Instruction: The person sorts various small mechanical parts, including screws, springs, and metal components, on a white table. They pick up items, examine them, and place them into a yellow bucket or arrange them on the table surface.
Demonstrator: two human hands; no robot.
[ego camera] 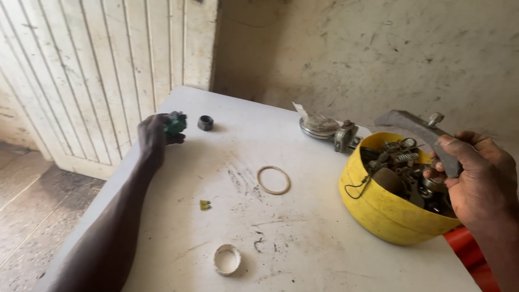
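Note:
My left hand reaches to the far left of the white table and grips a small green part. Just right of it sits a dark metal nut. My right hand is at the right, closed around a flat grey metal bracket with a bolt on top. It holds the bracket over a yellow bowl full of springs and other small metal parts.
A thin brass-coloured ring lies mid-table. A tiny yellow piece and a white plastic ring lie nearer me. Metal discs and a fitting sit behind the bowl. A red object shows under the bowl's right side.

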